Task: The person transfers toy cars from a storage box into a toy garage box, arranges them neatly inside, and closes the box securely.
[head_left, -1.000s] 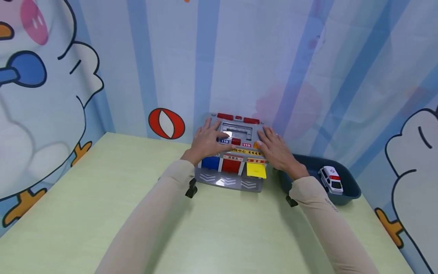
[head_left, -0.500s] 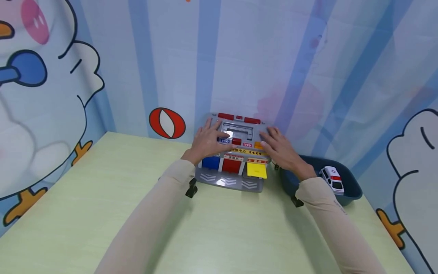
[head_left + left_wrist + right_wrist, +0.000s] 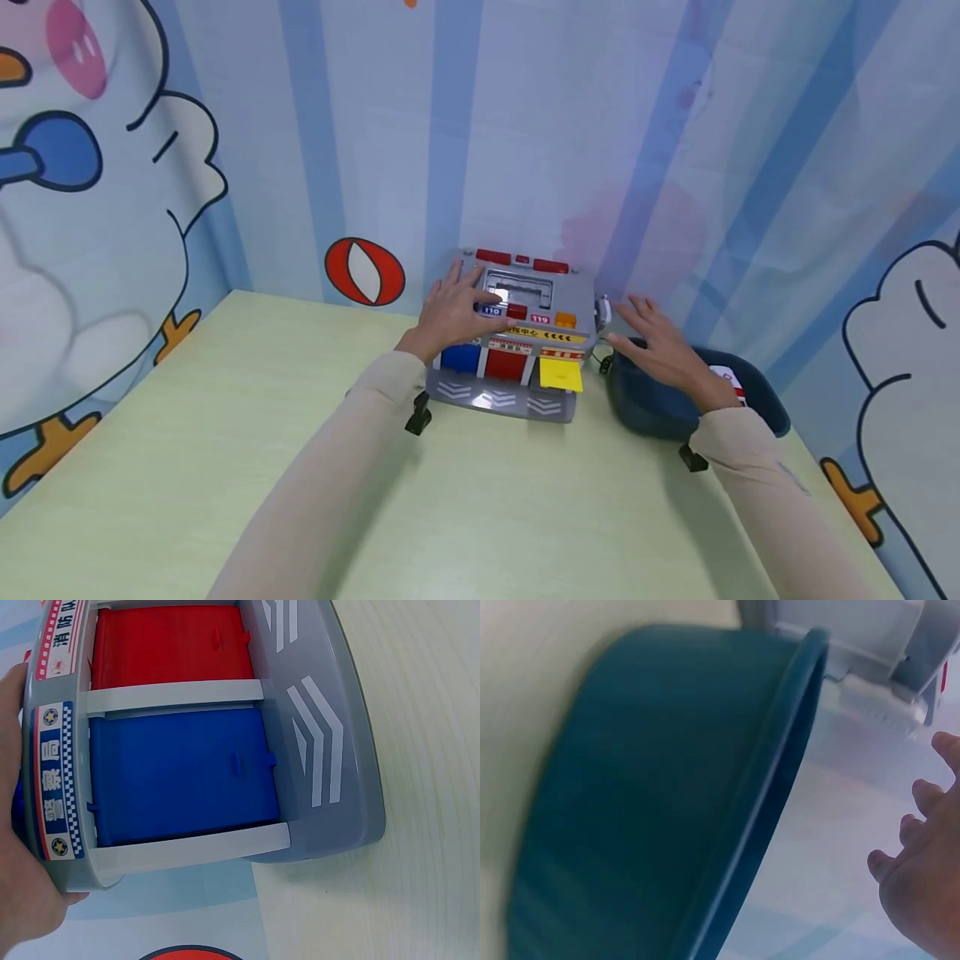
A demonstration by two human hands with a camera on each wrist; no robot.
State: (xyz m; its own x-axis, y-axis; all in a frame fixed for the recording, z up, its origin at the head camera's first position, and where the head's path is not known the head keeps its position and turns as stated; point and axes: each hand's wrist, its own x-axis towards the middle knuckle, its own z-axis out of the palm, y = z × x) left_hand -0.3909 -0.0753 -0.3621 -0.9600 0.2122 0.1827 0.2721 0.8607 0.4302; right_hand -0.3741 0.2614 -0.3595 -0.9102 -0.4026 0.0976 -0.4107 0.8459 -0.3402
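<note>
Toy station [image 3: 543,335]: sitting on the counter [image 3: 487,517], lying partly under the left hand [image 3: 457,308] and to the left of the right hand [image 3: 663,350].
Left hand: resting on the toy station's top with fingers spread, gripping nothing; its thumb is reaching toward the red button [image 3: 517,311], but whether they are touching I cannot tell.
Right hand: hanging above the tub [image 3: 637,410], fingers spread, holding nothing; it is standing just clear of the toy station's side.
Nearer hand: the left, being the one in contact.
Door row: running left to right across the line of the forearms, blue door [image 3: 180,776] toward the left hand, red door [image 3: 176,645] in the middle, yellow flap [image 3: 561,374] jutting out toward the right hand; which side of the toy station is longest I cannot tell.
White-and-red toy [image 3: 727,379]: lying in the tub, mostly hiding behind the right hand and wrist.
Left wrist view: showing the blue door face on, lying flat in its frame, but missing the yellow flap that the head view is catching.
Right wrist view: showing the tub's outer wall and a blurred pale part [image 3: 881,705] beside the toy station, ahead of the right fingertips.
</note>
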